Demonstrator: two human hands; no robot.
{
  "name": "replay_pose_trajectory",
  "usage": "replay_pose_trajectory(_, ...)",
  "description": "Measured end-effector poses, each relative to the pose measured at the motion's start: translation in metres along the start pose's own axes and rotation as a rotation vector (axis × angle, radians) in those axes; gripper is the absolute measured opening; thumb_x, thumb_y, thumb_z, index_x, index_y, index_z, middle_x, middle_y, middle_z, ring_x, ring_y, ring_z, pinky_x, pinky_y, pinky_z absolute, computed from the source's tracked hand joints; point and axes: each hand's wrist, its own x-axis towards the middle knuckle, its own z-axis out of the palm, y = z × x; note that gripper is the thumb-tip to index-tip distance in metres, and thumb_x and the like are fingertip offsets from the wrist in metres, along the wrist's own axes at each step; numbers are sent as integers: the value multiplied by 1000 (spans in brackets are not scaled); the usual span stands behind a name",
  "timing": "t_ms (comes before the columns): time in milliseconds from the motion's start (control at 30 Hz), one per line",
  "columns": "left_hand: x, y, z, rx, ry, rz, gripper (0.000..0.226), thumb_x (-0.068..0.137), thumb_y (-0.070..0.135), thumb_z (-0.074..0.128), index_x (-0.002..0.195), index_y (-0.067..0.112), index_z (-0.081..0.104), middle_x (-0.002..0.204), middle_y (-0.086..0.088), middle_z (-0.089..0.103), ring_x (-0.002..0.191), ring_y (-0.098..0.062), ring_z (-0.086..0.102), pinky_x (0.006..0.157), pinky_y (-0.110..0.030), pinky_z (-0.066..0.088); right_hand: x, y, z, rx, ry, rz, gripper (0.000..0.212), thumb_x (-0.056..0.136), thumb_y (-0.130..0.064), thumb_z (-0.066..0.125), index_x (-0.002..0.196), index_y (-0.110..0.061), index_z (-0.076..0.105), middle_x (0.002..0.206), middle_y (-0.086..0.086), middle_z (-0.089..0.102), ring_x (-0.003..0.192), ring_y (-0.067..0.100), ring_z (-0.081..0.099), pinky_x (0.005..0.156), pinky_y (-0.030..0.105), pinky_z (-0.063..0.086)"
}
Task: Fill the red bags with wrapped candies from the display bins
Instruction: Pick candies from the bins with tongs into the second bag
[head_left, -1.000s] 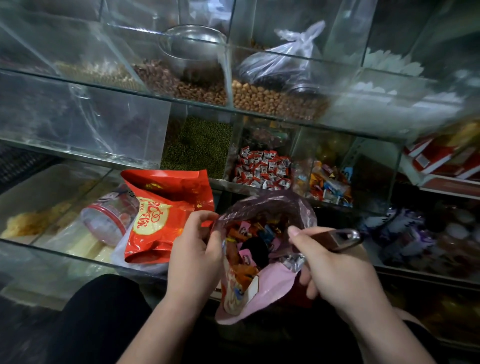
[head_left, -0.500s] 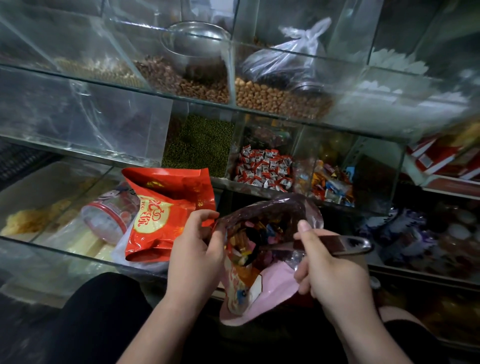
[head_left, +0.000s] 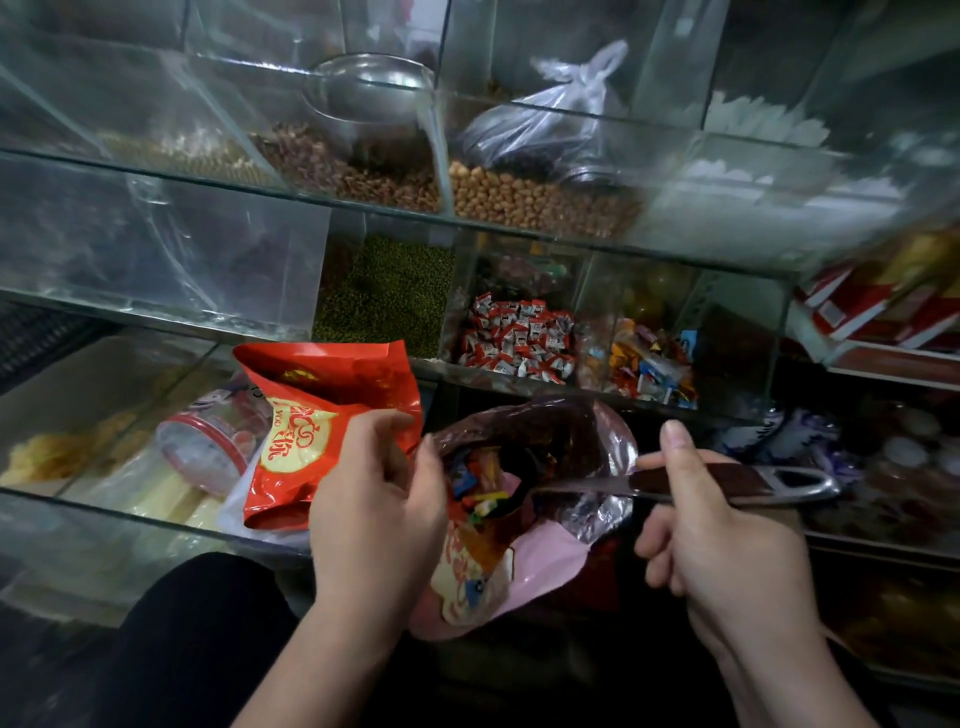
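My left hand (head_left: 376, 493) grips the left rim of an open pink-and-red bag (head_left: 524, 566) that holds colourful wrapped candies (head_left: 480, 483). My right hand (head_left: 722, 545) holds the dark handle of a metal scoop (head_left: 727, 480), and the scoop's bowl is inside the bag's mouth. A second red bag (head_left: 311, 431) with a yellow emblem lies on the glass shelf just left of my left hand. Behind, display bins hold red-and-white wrapped candies (head_left: 519, 340) and mixed colourful candies (head_left: 644, 366).
Glass bins above hold green beans (head_left: 384, 296), brown nuts (head_left: 353, 171), peanuts (head_left: 530, 202), a steel bowl (head_left: 369, 93) and a knotted plastic bag (head_left: 540, 124). A clear red-rimmed tub (head_left: 208, 441) lies left of the red bag. Red boxes (head_left: 883, 306) sit at right.
The scoop has gone from tipped at the bag's rim to lying flatter with its bowl deeper inside. My right hand slid lower and rightward; my left hand kept its grip.
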Motion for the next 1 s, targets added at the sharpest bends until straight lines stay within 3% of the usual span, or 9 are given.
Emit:
replay_pose_trajectory(100, -9, 20, 7, -41, -97, 148, 10, 89, 29, 61, 97, 33, 57, 83, 20, 60, 77, 2, 61, 64, -19, 50, -1, -3, -6, 52, 2, 25, 60, 74, -88, 50, 82, -34, 76, 42, 11, 58, 26, 20, 51, 31, 17, 33)
replay_pose_trajectory(167, -14, 26, 21, 49, -283, 128, 10, 91, 27, 62, 101, 28, 63, 98, 18, 61, 94, 0, 60, 82, -27, 53, -4, -7, -11, 47, -6, 20, 71, 68, -99, 48, 85, -35, 75, 42, 11, 60, 26, 22, 53, 32, 18, 36)
replay_pose_trajectory(233, -20, 27, 35, 174, -467, 47, 15, 94, 32, 58, 107, 27, 63, 118, 14, 55, 114, -7, 52, 99, -27, 45, -7, -12, -18, 29, -25, 7, 73, 67, -101, 46, 88, -37, 74, 43, 10, 62, 28, 24, 56, 33, 18, 38)
replay_pose_trajectory(400, -27, 24, 57, 388, -726, -122, 33, 99, 51, 35, 124, 35, 47, 130, 6, 48, 122, -22, 49, 93, -38, 39, -10, -19, -39, 70, -56, 19, 51, 74, -81, 55, 92, -37, 76, 45, 14, 62, 29, 28, 57, 33, 20, 38)
replay_pose_trajectory(467, -24, 22, 61, 319, -702, -118, 42, 97, 51, 33, 131, 31, 46, 131, 2, 50, 123, -24, 49, 94, -36, 41, -10, -20, -45, 87, -82, 34, 43, 75, -71, 58, 91, -36, 77, 45, 14, 61, 30, 27, 56, 34, 19, 37)
replay_pose_trajectory(600, -18, 22, 65, 233, -572, -8, 40, 101, 39, 43, 138, 27, 49, 143, 7, 46, 135, -13, 40, 114, -35, 35, -10, -25, -55, 150, -138, 44, 29, 78, -52, 60, 88, -31, 77, 44, 14, 59, 28, 26, 53, 34, 19, 36)
replay_pose_trajectory(733, -20, 30, 65, 281, -424, 37, 40, 101, 38, 47, 136, 21, 55, 151, 4, 43, 140, -10, 33, 115, -27, 25, -11, -31, -66, 205, -213, 31, 27, 78, -47, 61, 90, -29, 76, 45, 13, 60, 29, 26, 53, 35, 20, 37)
replay_pose_trajectory(900, -7, 48, 56, 241, -325, 160, 43, 101, 35, 45, 139, 16, 55, 155, 5, 40, 148, -8, 25, 120, -32, 20, -15, -38, -74, 269, -269, -45, 37, 71, -57, 63, 88, -25, 74, 47, 13, 60, 29, 27, 53, 35, 19, 38)
replay_pose_trajectory(1000, 15, 63, 60, 241, -318, 245, 45, 102, 31, 46, 143, 13, 51, 156, 2, 39, 149, -10, 22, 122, -32, 15, -13, -44, -77, 337, -228, -78, 24, 78, -44, 66, 86, -23, 74, 46, 14, 58, 27, 27, 50, 35, 18, 36)
